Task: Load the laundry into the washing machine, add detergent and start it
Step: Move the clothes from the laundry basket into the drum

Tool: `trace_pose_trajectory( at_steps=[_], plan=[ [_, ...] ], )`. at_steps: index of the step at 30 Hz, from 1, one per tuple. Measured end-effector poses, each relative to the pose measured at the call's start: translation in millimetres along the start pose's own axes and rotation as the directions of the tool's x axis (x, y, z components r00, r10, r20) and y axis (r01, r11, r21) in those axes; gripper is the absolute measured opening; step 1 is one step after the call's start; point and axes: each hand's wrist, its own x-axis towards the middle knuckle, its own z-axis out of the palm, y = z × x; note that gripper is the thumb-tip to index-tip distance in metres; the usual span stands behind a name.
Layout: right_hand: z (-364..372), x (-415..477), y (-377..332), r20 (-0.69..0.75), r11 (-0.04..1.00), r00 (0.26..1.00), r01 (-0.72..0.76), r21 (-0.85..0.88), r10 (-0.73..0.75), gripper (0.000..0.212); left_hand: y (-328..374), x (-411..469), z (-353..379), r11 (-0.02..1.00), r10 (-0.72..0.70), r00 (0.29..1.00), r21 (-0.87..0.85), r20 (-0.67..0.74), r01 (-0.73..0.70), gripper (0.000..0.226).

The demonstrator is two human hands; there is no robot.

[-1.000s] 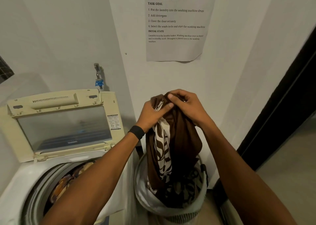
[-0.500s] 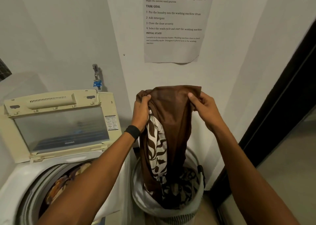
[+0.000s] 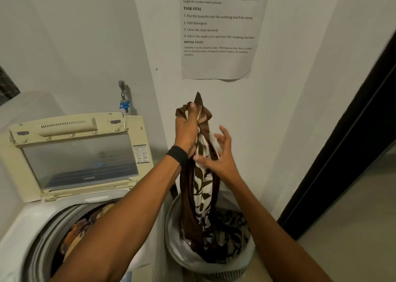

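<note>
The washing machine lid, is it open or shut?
Open. The lid stands tipped back against the wall, and clothes show inside the uncovered drum.

The floor point(image 3: 347, 228) was pale and smooth, showing bare at the right of the head view, where it ran up to a dark door frame point(image 3: 351, 144). Two things stood directly on it. The top-loading washing machine point(image 3: 27, 221) sat at the left against the wall, its lid point(image 3: 75, 153) raised upright and coloured clothes point(image 3: 81, 228) lying in the drum. Just beside it on the right stood the round laundry basket point(image 3: 214, 269), pale-rimmed with a ribbed lower wall, close to the corner of the white wall. Dark patterned laundry point(image 3: 231, 232) lay inside the basket. The strip of floor between machine and basket was mostly hidden.
</note>
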Motion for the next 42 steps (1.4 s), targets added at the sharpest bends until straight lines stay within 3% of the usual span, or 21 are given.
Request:
trace_pose_trajectory(
  at_steps=[2, 4, 7, 9, 11, 13, 15, 17, 19, 22, 24, 27, 30, 32, 34, 36, 38, 40, 42],
  plan=[
    [13.2, -7.0, 27.8, 0.228, 0.985, 0.97, -0.047, -0.166, 0.084, 0.116, 15.6, -2.8, 10.5, 0.989, -0.054, 0.995, -0.134, 0.089, 0.066, 0.041],
    [25.2, -21.7, 58.1, 0.31, 0.932, 0.92, -0.131, -0.338, 0.242, 0.082, 31.0, -1.3, 17.4, 0.984, -0.011, 0.992, -0.177, 0.127, 0.033, 0.037],
    [28.4, -40.8, 89.5, 0.26, 0.909, 0.907, -0.233, -0.347, 0.331, 0.041, 44.5, 11.5, 8.3, 0.976, 0.213, 0.976, 0.046, 0.04, -0.214, 0.029],
    [15.3, -38.5, 84.4, 0.244, 0.905, 0.909, -0.242, -0.35, 0.338, 0.037, 41.3, 20.7, -12.3, 0.878, 0.409, 0.912, 0.256, 0.034, -0.404, 0.032],
    [-5.8, -24.4, 63.2, 0.214, 0.907, 0.931, -0.206, -0.366, 0.297, 0.036, 31.8, 23.9, -33.4, 0.761, 0.463, 0.877, 0.45, 0.128, -0.467, 0.035],
    [-26.1, -4.6, 26.8, 0.123, 0.937, 0.972, -0.153, -0.313, 0.199, 0.032, 20.9, 25.7, -50.4, 0.646, 0.414, 0.885, 0.616, 0.212, -0.45, 0.039],
    [-40.3, 14.8, -16.3, 0.036, 0.971, 0.996, -0.074, -0.228, 0.085, 0.029, 9.4, 23.2, -60.4, 0.601, 0.34, 0.877, 0.638, 0.34, -0.481, 0.05],
    [-44.7, 32.3, -53.3, 0.0, 0.979, 1.0, 0.03, -0.203, -0.031, 0.036, -4.2, 12.7, -59.4, 0.647, 0.222, 0.852, 0.582, 0.475, -0.493, 0.061],
    [-39.6, 44.9, -77.0, 0.019, 0.96, 0.993, 0.114, -0.254, -0.113, 0.042, -15.2, -1.3, -50.4, 0.711, 0.115, 0.846, 0.552, 0.521, -0.436, 0.058],
    [-31.9, 50.7, -83.1, 0.022, 0.943, 0.977, 0.21, -0.259, -0.212, 0.047, -24.0, -5.7, -38.1, 0.837, 0.128, 0.905, 0.445, 0.405, -0.318, 0.061],
    [-36.3, 46.0, -69.7, 0.018, 0.957, 0.97, 0.242, -0.157, -0.242, 0.057, -22.7, -1.9, -34.3, 0.876, 0.171, 0.933, 0.385, 0.316, -0.29, 0.05],
    [-33.6, 25.4, -30.2, 0.116, 0.995, 0.99, 0.089, -0.048, -0.083, 0.081, -16.5, 5.8, -36.2, 0.941, 0.185, 0.967, 0.25, 0.177, -0.226, 0.019],
    [-12.7, -1.0, 30.4, 0.234, 0.974, 0.961, -0.098, -0.203, 0.145, 0.092, -7.1, 14.8, -32.6, 0.962, 0.178, 0.976, 0.185, 0.125, -0.199, 0.016],
    [-6.9, -8.9, 58.7, 0.187, 0.965, 0.967, -0.127, -0.228, 0.172, 0.067, -3.1, 21.3, -34.1, 0.945, 0.204, 0.974, 0.241, 0.102, -0.223, 0.016],
    [-17.3, -8.0, 55.7, 0.122, 0.972, 0.989, -0.061, -0.226, 0.09, 0.049, -4.8, 28.2, -44.8, 0.926, 0.219, 0.975, 0.307, 0.033, -0.218, 0.021],
    [-37.4, -1.2, 32.3, 0.052, 0.983, 0.999, 0.004, -0.185, 0.005, 0.044, -11.1, 32.2, -62.1, 0.906, 0.218, 0.975, 0.38, -0.041, -0.186, 0.033],
    [-55.6, 7.4, -3.2, -0.067, 0.999, 0.997, 0.044, -0.01, -0.045, 0.047, -20.1, 32.4, -79.3, 0.829, 0.234, 0.97, 0.536, -0.071, -0.161, 0.038],
    [-67.2, 21.5, -38.1, -0.159, 0.983, 0.983, 0.115, 0.14, -0.092, 0.054, -31.6, 29.0, -86.5, 0.721, 0.245, 0.969, 0.676, -0.038, -0.155, 0.043],
    [-64.8, 38.4, -61.0, -0.219, 0.976, 0.966, 0.168, 0.142, -0.135, 0.047, -37.7, 22.1, -81.8, 0.717, 0.228, 0.974, 0.674, 0.017, -0.179, 0.051]
  ],
)
